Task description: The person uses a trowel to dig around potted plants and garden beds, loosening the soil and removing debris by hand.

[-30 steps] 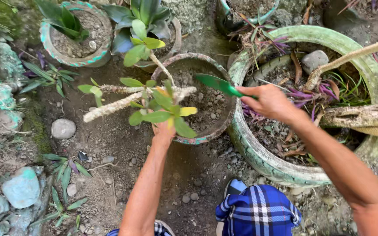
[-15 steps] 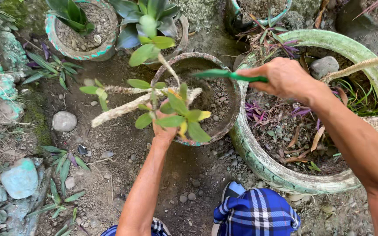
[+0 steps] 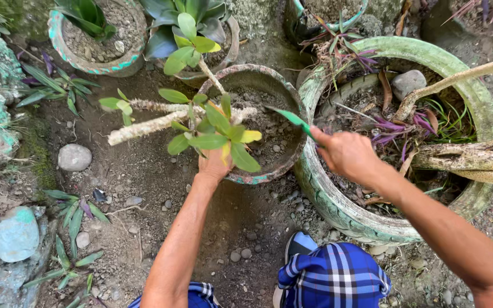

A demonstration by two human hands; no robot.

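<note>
Since half a second ago my right hand (image 3: 346,154) has dropped from over the tyre planter (image 3: 338,199) toward the round pot (image 3: 258,77), its fingers closed on the green trowel (image 3: 293,118). From largest to smallest: that pot holds loose soil (a hollow seems dug, though leaves hide much). My left hand (image 3: 213,165) grips the spiny plant (image 3: 201,128) at its base, above the pot's near rim; it is not yet set in.

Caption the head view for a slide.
Left hand steadies a thorny plant over a soil-filled pot; right hand holds a green trowel.
</note>
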